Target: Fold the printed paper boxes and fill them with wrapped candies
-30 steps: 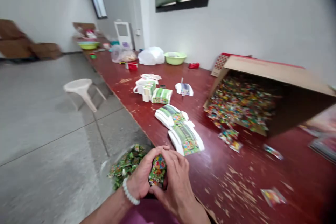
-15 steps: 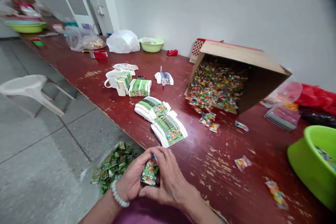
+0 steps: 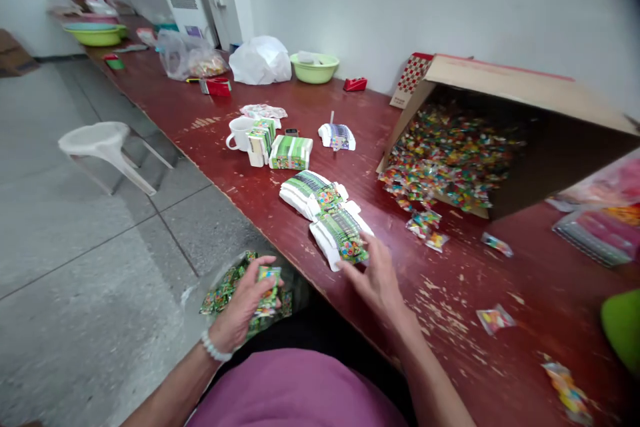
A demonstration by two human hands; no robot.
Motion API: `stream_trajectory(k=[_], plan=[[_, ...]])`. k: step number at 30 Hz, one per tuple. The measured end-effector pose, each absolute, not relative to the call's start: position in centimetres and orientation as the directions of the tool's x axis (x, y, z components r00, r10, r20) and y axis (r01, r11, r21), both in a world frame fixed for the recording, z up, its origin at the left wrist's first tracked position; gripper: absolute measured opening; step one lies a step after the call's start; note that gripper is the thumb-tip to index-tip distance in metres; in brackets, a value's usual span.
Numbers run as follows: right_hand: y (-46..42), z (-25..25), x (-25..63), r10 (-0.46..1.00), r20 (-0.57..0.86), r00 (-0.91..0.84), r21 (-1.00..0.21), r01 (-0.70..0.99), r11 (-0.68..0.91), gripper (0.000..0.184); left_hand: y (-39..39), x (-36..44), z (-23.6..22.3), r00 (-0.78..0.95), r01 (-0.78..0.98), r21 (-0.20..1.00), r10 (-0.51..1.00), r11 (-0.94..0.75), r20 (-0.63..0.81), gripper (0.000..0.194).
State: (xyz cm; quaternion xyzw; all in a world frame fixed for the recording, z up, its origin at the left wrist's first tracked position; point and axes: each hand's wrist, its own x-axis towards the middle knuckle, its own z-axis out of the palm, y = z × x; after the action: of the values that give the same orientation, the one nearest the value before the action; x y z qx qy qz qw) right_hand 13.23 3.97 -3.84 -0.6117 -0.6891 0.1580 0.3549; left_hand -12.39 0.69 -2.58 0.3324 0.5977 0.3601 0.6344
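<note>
My left hand [image 3: 243, 303] is over the floor-side bag, fingers closed around a small green printed candy box [image 3: 269, 280]. Beneath it, a clear plastic bag [image 3: 193, 310] holds many similar green packs [image 3: 225, 290]. My right hand [image 3: 377, 277] is at the near fan of flattened green-and-white cartons [image 3: 340, 230], thumb and fingers apart; whether the fingertips touch it I cannot tell. A second fan of flat cartons [image 3: 305, 190] lies just behind, overlapping the first.
A tipped cardboard box [image 3: 505, 77] spills wrapped candies [image 3: 450, 160] onto the red table [image 3: 360, 327]. Farther back are bundled green cartons [image 3: 291, 152], a white mug [image 3: 241, 132] and a light green basin [image 3: 315, 70]. A white stool [image 3: 97, 140] stands on the floor at left.
My hands have parted. The left carried the small box left and over the bag; the right moved forward to the flat cartons. The view has shifted left.
</note>
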Motion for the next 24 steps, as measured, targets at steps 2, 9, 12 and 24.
stream_trajectory(k=[2, 9, 12, 24], plan=[[5.6, -4.8, 15.1, 0.965, 0.228, 0.133, -0.527, 0.850, 0.008, 0.071, 1.0, -15.1, -4.0, -0.145, 0.164, 0.875, 0.889, 0.455, -0.435, 0.063], [6.4, -6.5, 15.7, 0.946, 0.139, 0.293, -0.389, 0.895, -0.220, 0.065, 1.9, -16.8, -5.8, -0.163, 0.339, 0.881, 0.943, 0.329, -0.289, 0.068], [6.0, -6.9, 15.5, 0.924, 0.192, 0.331, -0.460, 0.862, -0.213, 0.061, 2.3, -14.1, -4.7, -0.081, 0.394, 0.903, 0.985, 0.170, -0.150, 0.056], [6.2, -6.6, 15.7, 0.899, 0.113, 0.422, -0.613, 0.742, -0.272, 0.069, 3.1, -9.0, -2.4, 0.137, 0.536, 0.825, 0.983, -0.178, 0.124, 0.042]])
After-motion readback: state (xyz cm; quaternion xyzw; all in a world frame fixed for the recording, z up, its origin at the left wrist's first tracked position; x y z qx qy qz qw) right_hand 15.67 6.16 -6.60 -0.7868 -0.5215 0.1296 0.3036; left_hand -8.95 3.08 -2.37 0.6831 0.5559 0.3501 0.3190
